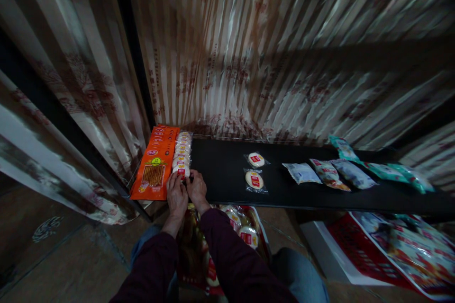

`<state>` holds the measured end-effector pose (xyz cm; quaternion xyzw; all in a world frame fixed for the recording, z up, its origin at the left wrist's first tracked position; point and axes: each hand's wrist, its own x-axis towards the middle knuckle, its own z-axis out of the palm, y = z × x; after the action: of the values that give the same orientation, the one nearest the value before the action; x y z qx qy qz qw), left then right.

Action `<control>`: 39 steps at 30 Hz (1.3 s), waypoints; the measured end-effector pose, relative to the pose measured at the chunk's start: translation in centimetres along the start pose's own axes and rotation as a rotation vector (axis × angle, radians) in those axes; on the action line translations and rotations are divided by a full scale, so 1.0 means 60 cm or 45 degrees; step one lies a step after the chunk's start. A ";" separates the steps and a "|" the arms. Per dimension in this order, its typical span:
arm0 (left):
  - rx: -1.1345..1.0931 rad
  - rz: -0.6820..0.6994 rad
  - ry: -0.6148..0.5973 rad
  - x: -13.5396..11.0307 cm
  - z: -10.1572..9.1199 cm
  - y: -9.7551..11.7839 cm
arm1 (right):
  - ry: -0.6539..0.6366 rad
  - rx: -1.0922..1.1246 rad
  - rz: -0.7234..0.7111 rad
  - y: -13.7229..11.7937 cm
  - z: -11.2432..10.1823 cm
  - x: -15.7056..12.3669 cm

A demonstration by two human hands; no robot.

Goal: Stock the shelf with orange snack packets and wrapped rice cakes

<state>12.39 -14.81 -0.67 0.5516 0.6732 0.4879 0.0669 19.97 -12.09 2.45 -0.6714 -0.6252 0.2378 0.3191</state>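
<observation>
Fingers of both hands close in on the front round packet of a row at the shelf's left end, the left hand at its near edge and the right hand at its right side; from my remote seat I cannot tell whether either pinches the wrapper or merely presses it. Red label facing up towards my camera, this packet heads a row of overlapping packets whose long axis runs from the front of the black shelf back to the striped curtain. Hemming the row on its left, I see orange bags, lengthwise front to back, beside a dark post; the curtain bounds the rear. Well to the right lie two loose round packets, one behind the other, then a scatter of small pouches, some green. Beneath the forearms, an open box holds more round packets; a red carton of bags stands below, right.
</observation>
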 end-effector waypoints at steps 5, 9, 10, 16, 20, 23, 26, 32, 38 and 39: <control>0.004 0.004 0.001 -0.001 0.001 -0.002 | -0.012 -0.014 0.005 0.000 -0.001 -0.002; 0.011 0.015 -0.007 -0.002 0.002 -0.002 | -0.022 -0.026 0.026 -0.002 -0.003 -0.002; 0.015 0.014 -0.005 -0.002 0.003 -0.002 | -0.031 -0.031 0.028 -0.002 -0.004 -0.001; 0.060 0.041 0.010 -0.003 0.002 0.001 | -0.013 0.046 -0.008 0.007 -0.006 -0.007; 0.048 0.084 0.002 -0.006 -0.002 0.007 | 0.053 0.101 -0.018 0.018 -0.010 -0.019; 0.045 0.089 -0.020 -0.009 -0.004 0.013 | 0.075 0.127 -0.018 0.025 -0.012 -0.029; 0.026 0.095 -0.034 -0.012 -0.007 0.021 | 0.098 0.141 -0.005 0.032 -0.015 -0.037; 0.044 0.165 -0.125 -0.025 -0.018 0.036 | 0.115 0.156 0.002 0.039 -0.035 -0.056; 0.051 0.301 -0.194 -0.057 -0.030 0.056 | 0.181 0.237 0.004 0.062 -0.076 -0.100; 0.051 0.326 -0.202 -0.064 -0.032 0.060 | 0.197 0.258 0.001 0.071 -0.084 -0.111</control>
<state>15.08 -19.34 1.19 0.6711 0.5994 0.4338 0.0462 25.79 -19.39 2.28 -0.6523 -0.5712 0.2474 0.4325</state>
